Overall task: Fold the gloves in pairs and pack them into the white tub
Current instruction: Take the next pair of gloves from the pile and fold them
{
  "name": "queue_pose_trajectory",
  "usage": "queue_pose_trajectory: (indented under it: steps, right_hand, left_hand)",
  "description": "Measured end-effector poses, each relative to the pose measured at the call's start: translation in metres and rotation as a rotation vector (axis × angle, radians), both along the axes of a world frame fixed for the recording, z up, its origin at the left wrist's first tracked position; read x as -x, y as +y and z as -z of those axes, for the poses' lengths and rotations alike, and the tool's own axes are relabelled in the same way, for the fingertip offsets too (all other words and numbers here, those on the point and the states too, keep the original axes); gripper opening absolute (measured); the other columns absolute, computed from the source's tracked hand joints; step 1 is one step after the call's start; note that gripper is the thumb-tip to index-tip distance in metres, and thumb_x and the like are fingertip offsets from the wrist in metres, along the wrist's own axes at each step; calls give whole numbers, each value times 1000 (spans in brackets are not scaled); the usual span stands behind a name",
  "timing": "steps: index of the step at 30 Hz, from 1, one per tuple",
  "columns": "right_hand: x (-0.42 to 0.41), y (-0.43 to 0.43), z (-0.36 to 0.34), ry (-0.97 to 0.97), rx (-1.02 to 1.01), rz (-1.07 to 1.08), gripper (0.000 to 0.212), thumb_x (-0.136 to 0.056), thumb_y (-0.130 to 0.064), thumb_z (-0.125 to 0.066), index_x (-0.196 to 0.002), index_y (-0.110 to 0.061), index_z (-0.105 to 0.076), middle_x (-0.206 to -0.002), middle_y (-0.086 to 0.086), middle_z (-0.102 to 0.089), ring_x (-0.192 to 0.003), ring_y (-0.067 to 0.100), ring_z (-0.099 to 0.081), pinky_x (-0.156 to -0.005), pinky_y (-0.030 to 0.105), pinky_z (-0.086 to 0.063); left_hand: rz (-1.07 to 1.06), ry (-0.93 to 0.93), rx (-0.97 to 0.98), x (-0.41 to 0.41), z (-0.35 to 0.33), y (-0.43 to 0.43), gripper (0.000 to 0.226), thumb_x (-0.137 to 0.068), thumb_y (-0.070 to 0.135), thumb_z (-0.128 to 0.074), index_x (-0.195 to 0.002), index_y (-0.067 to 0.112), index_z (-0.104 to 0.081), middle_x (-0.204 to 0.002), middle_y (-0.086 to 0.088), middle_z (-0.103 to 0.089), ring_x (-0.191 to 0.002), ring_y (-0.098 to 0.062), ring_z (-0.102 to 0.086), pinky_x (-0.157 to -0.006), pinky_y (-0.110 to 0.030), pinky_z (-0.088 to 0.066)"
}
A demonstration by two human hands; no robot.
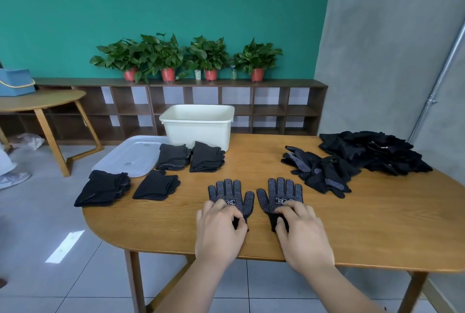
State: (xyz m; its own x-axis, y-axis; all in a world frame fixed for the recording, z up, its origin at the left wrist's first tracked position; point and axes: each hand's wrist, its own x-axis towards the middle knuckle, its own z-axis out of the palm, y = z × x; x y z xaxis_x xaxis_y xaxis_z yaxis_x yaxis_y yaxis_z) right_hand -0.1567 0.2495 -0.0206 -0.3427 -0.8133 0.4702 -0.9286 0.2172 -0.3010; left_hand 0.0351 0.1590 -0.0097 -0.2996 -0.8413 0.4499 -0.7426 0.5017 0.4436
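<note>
- Oval light-brown wooden table (251, 166): visible grain, smooth satin finish.
- Two flat black knit cloth gloves (227, 193), white raised dots.
- Rectangular white plastic tub (198, 129): smooth, matt.
- Translucent plastic lid (128, 155): slightly glossy.

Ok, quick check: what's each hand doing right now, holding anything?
Left hand: fingers pinching the cuff of the left glove, which lies flat on the table.
Right hand: fingers pinching the cuff of the right glove, also flat.
</note>
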Motion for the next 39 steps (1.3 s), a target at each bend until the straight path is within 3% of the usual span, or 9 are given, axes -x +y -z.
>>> queue_pose_trajectory:
  steps: [6, 11, 15, 19, 21, 25, 28, 32, 39]
  right_hand:
    - [-3, 1, -3, 40, 38, -17, 32, -105, -52, -48, -120, -36, -71, -135, -14, -53, -133, 15, -43, -101, 38, -47]
    - [-2, 4, -9, 32, 16, -113, 55, -104, -71, -27, -117, -43, -72, -137, -20, -52, -141, 11, -35, -106, 39, -43]
    - [5, 2, -9, -23, -44, -205, 47, -93, -78, -45, -109, -46, -74, -140, -29, -49, -145, 4, -28, -109, 37, -39]
    - [7, 2, -11, -193, 46, -251, 20, -84, -62, -65, -93, -45, -74, -129, -35, -56, -138, -2, -37, -110, 38, -40]
    - [5, 5, -14, -286, 117, -257, 8, -83, -49, -73, -88, -44, -72, -122, -35, -61, -133, 1, -45, -108, 37, -42]
    - [4, 9, -23, -433, 177, -242, 21, -82, -21, -83, -83, -38, -70, -111, -29, -69, -124, 3, -53, -103, 29, -45]
    - [5, 14, -31, -542, 143, -202, 20, -86, -21, -81, -87, -38, -71, -101, -24, -70, -113, -1, -58, -96, 27, -46]
    - [5, 19, -65, -509, 159, -242, 22, -90, -19, -79, -91, -39, -68, -92, -18, -72, -78, -4, -64, -73, 22, -45]
    - [24, 17, -179, -446, 200, -436, 20, -92, -10, -76, -95, -30, -72, -89, -11, -75, -88, 9, -72, -86, 35, -58]
  left_hand:
    - [-3, 53, -28, 3, -6, 0, 10, -88, 36, -67, -79, 40, -67, -72, 23, -57, -87, -1, -45, -83, -26, -27]
    - [120, 295, -133, 15, -16, 3, 14, -86, 29, -71, -79, 41, -69, -72, 25, -67, -76, -1, -61, -90, -35, -45]
    - [226, 373, -187, 21, -10, 5, 17, -88, 26, -73, -80, 42, -73, -79, 30, -69, -78, -3, -65, -87, -45, -52]
    - [205, 320, -116, 21, -4, 3, 19, -90, 27, -73, -91, 45, -71, -84, 26, -67, -97, -2, -53, -93, -37, -44]
    - [182, 270, -49, 20, 0, 1, 17, -93, 33, -72, -104, 44, -69, -96, 26, -62, -108, -2, -48, -98, -35, -42]
    - [172, 137, -18, 21, -2, 0, 34, -96, 47, -64, -130, 42, -62, -126, 25, -49, -129, -5, -37, -110, -30, -36]
    - [189, 79, -9, 22, -5, 0, 43, -98, 51, -58, -139, 37, -56, -136, 21, -47, -137, -6, -33, -114, -29, -33]
    - [185, 17, -40, 23, -8, 3, 51, -102, 55, -49, -148, 33, -47, -148, 16, -42, -149, -11, -23, -123, -35, -27]
    - [193, -48, -51, 22, -7, 3, 49, -100, 60, -42, -142, 36, -51, -145, 17, -44, -146, -10, -27, -121, -35, -30]
